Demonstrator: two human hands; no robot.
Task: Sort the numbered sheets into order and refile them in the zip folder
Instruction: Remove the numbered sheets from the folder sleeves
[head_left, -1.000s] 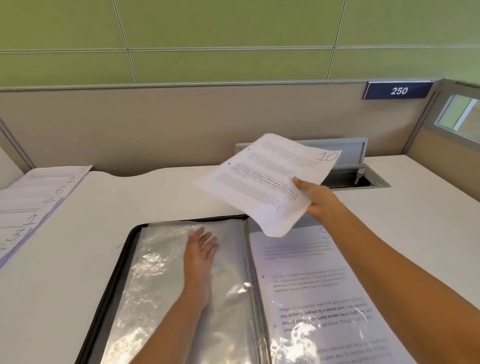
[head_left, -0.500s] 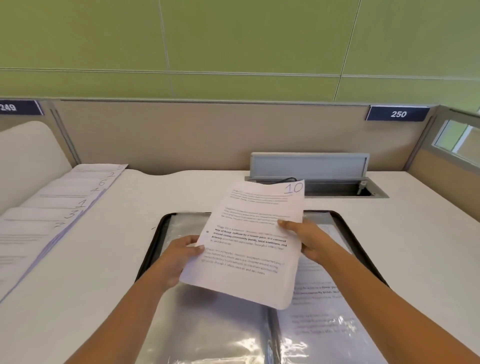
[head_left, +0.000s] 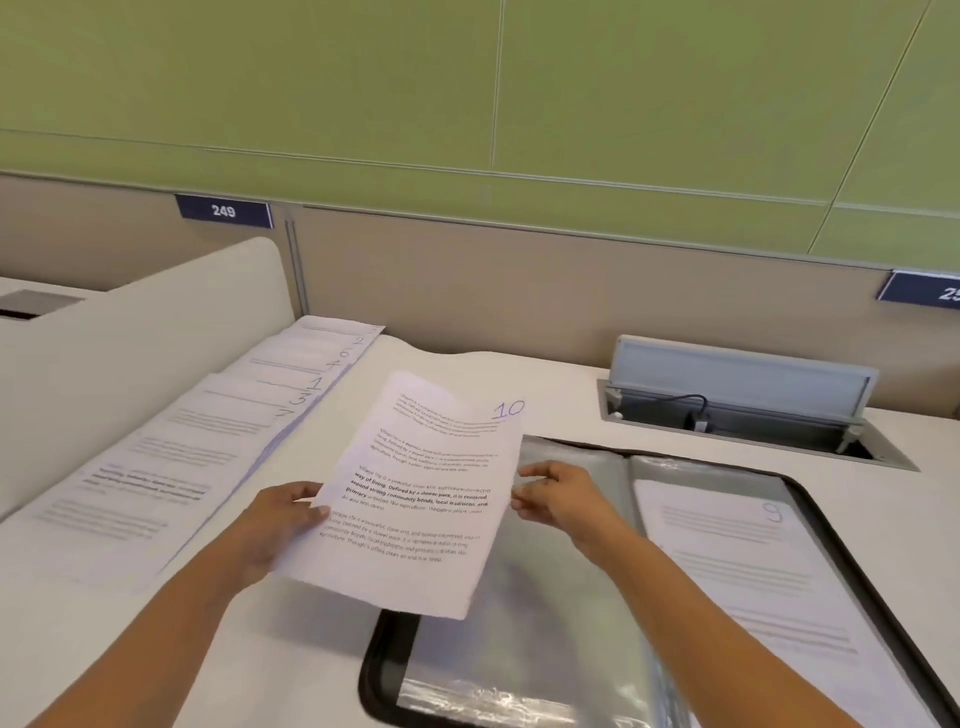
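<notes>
The sorting is looking only partly done. The left grip is pinching sheet 10 by its left edge, thumb on top. It is holding the sheet tilted in the air above the counter, over the left side of the open zip folder and near the fanned row of sheets. The right grip is hovering at the sheet's right edge with fingers loosely curled; whether it is pinching the paper or sitting just clear of it, I cannot tell. The row is lying along the counter's left side, showing handwritten numbers that are not running in order, so the ordering itself is apparently waiting to be done. In the folder, sheet 9 is sitting in the right-hand sleeve, while the left-hand sleeve is showing no paper. Refiling and zipping are, by my reading, remaining.
</notes>
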